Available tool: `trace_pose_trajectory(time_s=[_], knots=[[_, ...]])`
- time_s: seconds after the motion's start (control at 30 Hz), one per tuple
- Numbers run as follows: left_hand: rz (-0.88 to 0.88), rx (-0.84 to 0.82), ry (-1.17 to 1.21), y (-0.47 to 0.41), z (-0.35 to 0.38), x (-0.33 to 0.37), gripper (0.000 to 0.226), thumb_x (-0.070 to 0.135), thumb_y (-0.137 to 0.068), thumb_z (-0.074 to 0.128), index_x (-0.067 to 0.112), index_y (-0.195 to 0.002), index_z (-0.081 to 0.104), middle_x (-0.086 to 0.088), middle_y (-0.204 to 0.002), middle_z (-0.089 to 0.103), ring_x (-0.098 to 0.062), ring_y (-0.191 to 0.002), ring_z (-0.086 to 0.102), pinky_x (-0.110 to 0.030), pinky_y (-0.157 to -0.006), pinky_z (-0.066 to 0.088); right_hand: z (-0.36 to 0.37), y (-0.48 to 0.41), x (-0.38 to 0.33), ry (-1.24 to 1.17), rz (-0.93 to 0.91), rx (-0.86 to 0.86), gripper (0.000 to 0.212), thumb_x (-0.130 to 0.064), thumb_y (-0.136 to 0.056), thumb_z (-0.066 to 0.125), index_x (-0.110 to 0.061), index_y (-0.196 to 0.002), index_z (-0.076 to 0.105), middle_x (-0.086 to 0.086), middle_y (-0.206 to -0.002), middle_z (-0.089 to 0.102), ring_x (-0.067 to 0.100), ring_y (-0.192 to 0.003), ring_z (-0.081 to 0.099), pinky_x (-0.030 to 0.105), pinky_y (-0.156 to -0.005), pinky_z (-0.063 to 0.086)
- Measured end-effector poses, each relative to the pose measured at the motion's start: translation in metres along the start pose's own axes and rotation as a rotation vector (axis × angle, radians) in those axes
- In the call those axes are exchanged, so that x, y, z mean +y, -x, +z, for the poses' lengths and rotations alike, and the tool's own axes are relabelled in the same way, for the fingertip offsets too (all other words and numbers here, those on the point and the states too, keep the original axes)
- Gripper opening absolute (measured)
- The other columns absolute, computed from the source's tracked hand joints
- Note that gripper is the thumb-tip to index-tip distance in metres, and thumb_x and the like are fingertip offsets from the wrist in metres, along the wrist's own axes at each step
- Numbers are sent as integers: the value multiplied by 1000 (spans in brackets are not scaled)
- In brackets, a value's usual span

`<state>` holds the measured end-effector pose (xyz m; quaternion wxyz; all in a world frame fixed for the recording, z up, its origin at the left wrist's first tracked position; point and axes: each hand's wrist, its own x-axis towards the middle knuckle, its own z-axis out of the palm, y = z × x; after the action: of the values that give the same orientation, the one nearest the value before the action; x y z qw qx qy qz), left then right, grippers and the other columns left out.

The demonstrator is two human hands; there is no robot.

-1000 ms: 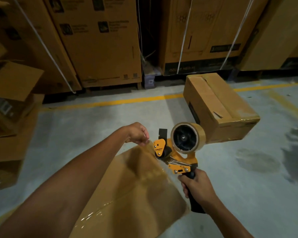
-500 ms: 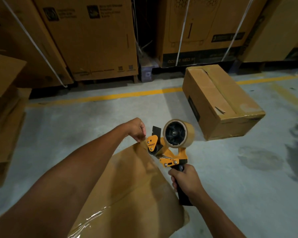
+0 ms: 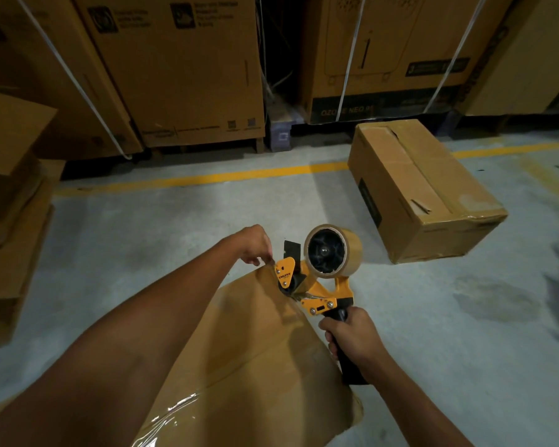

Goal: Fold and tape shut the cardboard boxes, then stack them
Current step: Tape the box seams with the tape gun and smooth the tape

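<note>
— Two boxes matter in the head view. How far along is the job?
— The near box lies under the arms, flaps folded flat, with a shiny tape strip across its near end. The other box sits closed on the floor, well apart to the right, taped along its seam, though the seam looks torn in places.
— And the hands?
— The right hand has its fingers wrapped round the black handle of the tape gun, whose front end is down at the near box's far corner. The left hand pinches at that same corner, just beside the gun. Cardboard or tape end, I cannot tell.
— What is left?
— I'd judge this strip, then stacking. Nothing is stacked yet.
— The room?
— Grey concrete floor with a yellow line, tall strapped cartons behind, and loose cardboard at the left.
</note>
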<state>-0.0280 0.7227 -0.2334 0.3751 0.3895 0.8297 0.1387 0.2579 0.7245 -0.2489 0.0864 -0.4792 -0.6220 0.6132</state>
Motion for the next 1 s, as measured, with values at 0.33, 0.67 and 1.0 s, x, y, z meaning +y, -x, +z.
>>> trace_pose_trajectory(time_s=[0.33,0.67,1.0], knots=[[374,341,153,26,20,-16,31,-1,-98,51,9,-118,72,-5,-118,71,-13,-108,64,-27,-97,49,-1,-3,-3,53,0,3,13,-3,-84,64,-5,-74,56,9,-57,57,22,-47,52,32,-49,45],[362,325,273,30,61,-35,21,8,-95,61,12,-108,77,-4,-106,76,-11,-95,68,-27,-89,53,-9,3,-19,143,17,-8,14,0,-85,62,-5,-72,57,11,-58,56,21,-45,50,29,-44,43],[402,342,-6,40,72,-26,28,8,-97,53,19,-107,76,2,-108,74,-16,-115,58,-44,-109,41,-60,60,16,250,91,-28,16,0,-82,61,-7,-69,56,8,-54,54,21,-44,49,26,-43,42]])
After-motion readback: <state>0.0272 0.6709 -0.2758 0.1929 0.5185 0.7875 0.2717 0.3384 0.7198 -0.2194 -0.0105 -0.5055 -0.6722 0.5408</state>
